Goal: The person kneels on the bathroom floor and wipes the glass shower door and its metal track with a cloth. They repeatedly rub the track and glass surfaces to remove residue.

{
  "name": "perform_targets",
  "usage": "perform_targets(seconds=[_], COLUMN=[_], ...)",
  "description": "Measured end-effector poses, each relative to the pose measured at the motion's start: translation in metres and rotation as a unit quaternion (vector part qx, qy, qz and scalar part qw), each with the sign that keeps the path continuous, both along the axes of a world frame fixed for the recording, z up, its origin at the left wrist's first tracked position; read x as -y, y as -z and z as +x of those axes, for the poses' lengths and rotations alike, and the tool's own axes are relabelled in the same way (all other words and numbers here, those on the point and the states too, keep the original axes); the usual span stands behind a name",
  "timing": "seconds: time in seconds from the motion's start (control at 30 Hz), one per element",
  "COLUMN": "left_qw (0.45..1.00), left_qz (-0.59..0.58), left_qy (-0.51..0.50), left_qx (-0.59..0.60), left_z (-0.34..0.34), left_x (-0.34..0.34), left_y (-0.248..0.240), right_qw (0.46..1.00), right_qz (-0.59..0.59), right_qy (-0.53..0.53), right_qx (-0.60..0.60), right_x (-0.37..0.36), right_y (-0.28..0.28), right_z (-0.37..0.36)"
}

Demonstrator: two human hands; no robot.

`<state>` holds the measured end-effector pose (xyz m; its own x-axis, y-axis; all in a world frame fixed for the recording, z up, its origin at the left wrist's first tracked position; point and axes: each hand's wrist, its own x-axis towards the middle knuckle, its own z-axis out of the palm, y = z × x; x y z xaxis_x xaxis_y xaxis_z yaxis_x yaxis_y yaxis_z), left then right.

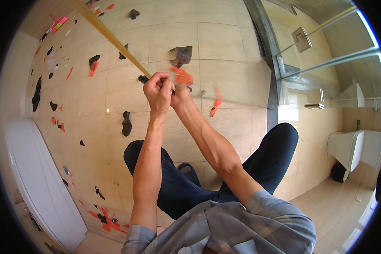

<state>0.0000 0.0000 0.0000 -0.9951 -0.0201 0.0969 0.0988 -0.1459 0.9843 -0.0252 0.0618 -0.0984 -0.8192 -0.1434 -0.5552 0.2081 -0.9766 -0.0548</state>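
A long yellowish pole (114, 41) slants from the top left edge down to my hands. My left hand (158, 94) is closed, its fingers curled at the pole's lower end. Pressed against it, my right hand (181, 95) is also closed, and its fingers are mostly hidden. A small pale bit shows between the two hands; I cannot make out what it is. Around them on the tiled floor lie torn scraps: a dark grey piece (182, 55), an orange piece (182, 77), another orange strip (216, 107) and a black one (126, 123).
Several black and orange scraps lie over the floor at left, with an orange pile (110, 221) near the white bathtub (40, 182). A pink dustpan (59, 24) is at the far left. A glass partition (300, 80) and a white fixture (346, 148) stand at right.
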Motion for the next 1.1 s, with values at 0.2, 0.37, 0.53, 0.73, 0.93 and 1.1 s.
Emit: perform_targets(seconds=[0.2, 0.37, 0.53, 0.73, 0.93, 1.1], left_qw=[0.991, 0.987, 0.985, 0.982, 0.984, 0.965], left_qz=[-0.016, -0.080, -0.086, -0.114, -0.108, -0.173], left_qy=[0.129, 0.138, 0.147, 0.148, 0.134, 0.193], left_qx=[-0.029, 0.026, 0.032, 0.014, 0.037, 0.042], left_z=[0.005, 0.011, 0.012, 0.015, 0.019, 0.019], left_x=[-0.026, -0.044, -0.040, -0.040, -0.044, -0.062], left_y=[0.009, 0.010, 0.007, 0.013, 0.017, 0.020], right_qw=[0.982, 0.914, 0.777, 0.779, 0.793, 0.760], right_qz=[0.071, 0.229, 0.497, 0.547, 0.545, 0.546], right_qy=[0.069, 0.256, 0.344, 0.308, 0.243, 0.203], right_qx=[0.159, 0.216, 0.176, -0.006, 0.120, 0.287], right_x=[-0.141, -0.224, -0.161, -0.094, -0.100, -0.164], right_y=[-0.009, 0.015, -0.013, -0.084, 0.015, 0.162], right_z=[0.052, 0.096, 0.100, 0.089, 0.083, 0.082])
